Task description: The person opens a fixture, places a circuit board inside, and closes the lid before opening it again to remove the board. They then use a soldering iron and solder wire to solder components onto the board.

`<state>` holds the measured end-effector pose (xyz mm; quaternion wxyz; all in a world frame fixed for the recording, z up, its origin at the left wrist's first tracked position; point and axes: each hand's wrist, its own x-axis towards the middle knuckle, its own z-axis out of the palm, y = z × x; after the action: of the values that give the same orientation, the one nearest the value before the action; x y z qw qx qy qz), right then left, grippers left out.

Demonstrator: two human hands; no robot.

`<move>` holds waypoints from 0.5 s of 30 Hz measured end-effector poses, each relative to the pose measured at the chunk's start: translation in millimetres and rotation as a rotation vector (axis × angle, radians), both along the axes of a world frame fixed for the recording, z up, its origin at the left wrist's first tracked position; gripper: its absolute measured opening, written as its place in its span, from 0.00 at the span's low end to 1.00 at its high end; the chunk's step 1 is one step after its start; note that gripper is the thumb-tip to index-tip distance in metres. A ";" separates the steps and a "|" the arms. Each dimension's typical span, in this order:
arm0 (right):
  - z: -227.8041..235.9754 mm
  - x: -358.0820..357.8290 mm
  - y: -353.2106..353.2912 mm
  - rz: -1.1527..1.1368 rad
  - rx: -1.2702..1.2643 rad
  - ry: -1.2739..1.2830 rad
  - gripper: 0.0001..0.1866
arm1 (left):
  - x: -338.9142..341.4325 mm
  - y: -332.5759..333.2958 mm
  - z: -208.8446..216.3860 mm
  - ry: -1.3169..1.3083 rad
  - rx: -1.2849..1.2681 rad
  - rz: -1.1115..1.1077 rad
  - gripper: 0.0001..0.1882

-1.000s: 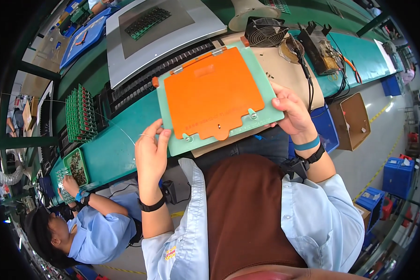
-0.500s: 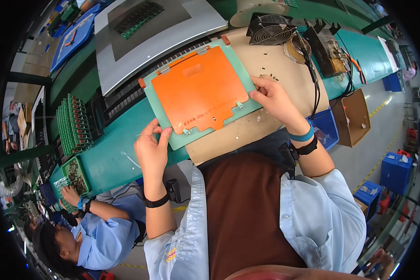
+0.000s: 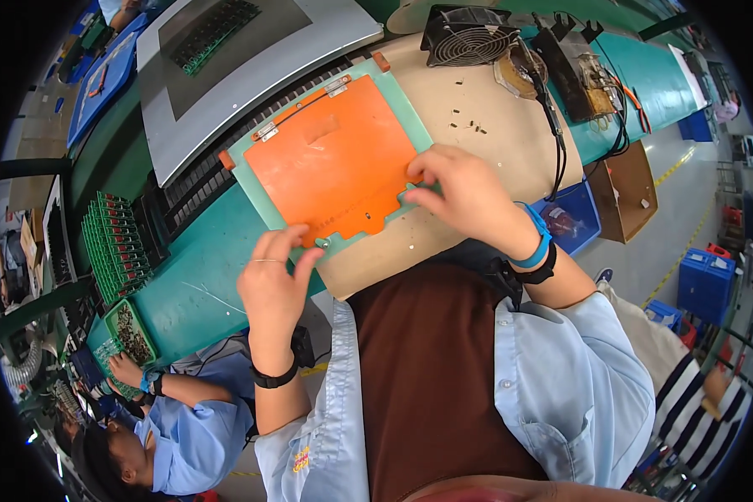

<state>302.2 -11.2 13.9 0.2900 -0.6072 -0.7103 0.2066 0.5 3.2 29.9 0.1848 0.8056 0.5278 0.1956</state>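
A pale green fixture board (image 3: 268,201) with a hinged orange cover plate (image 3: 335,151) lies on the bench in front of me. Two small pale green latches sit along the cover's near edge. At the left latch (image 3: 322,243), my left hand (image 3: 272,280) has its thumb and fingers apart, fingertips at the cover's near left corner. Around the right latch (image 3: 409,192), the thumb and curled forefinger of my right hand (image 3: 464,192) are spread, with a gap between their tips. Whether either hand touches its latch is hard to tell.
Brown board (image 3: 477,92) lies under the fixture, with small loose parts on it. A black fan (image 3: 468,42) and a soldering pot (image 3: 519,71) stand at the back. Green circuit boards (image 3: 115,243) stand at left, near a co-worker (image 3: 192,418) and a green parts tray (image 3: 131,330).
Both hands have let go of the fixture board's side edges and moved inward to the latches. The fixture appears slightly farther left in view. Another person's striped clothing shows at right.
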 end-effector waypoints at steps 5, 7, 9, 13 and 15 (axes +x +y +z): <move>-11.6 -12.7 -4.7 0.012 0.011 -0.161 0.11 | 7.5 0.0 -10.1 0.099 -0.019 -0.052 0.13; -15.9 -13.8 -6.0 0.021 0.046 -0.188 0.10 | 8.0 1.2 -9.4 0.220 0.081 -0.141 0.14; -18.8 -12.5 -4.0 0.058 0.055 -0.151 0.10 | 8.4 1.8 -9.6 0.282 0.134 -0.187 0.15; -24.1 -4.7 -1.4 0.161 0.115 -0.090 0.10 | 11.2 1.9 -17.1 0.326 0.177 -0.213 0.15; -25.7 -1.5 -2.9 0.221 0.195 -0.098 0.09 | 14.2 0.8 -15.3 0.353 0.171 -0.210 0.14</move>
<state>300.7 -14.0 -11.7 0.2881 -0.5035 -0.8029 0.1371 14.7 4.0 14.6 0.0400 0.8906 0.4468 0.0754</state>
